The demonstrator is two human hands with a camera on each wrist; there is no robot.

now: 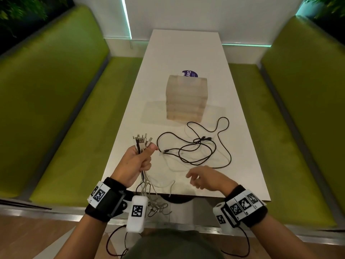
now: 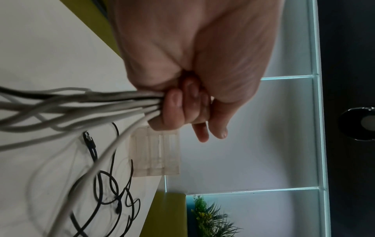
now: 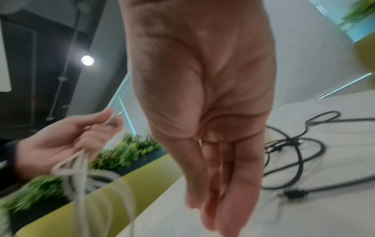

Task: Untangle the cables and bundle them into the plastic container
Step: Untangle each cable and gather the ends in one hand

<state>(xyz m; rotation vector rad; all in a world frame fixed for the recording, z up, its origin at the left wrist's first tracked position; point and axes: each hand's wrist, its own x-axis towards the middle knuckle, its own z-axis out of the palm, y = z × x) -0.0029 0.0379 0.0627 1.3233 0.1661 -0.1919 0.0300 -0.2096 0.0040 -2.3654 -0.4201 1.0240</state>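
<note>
Above the table's near edge, the left hand (image 1: 138, 162) gripped the white cables (image 1: 142, 144); the right hand (image 1: 206, 178) hovered slack and empty. Black cables (image 1: 196, 148) lay before the plastic container (image 1: 185, 99); gathering those loosely seemed wisest.

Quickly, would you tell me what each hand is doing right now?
Left hand: grips a bunch of white and black cables.
Right hand: open, holding nothing.

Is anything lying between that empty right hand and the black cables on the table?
Nothing visible. The right hand hovers open just in front of the black cables, with only bare white table and a thin pale cable between them. The left hand grips the white cable bundle off to the side.
</note>
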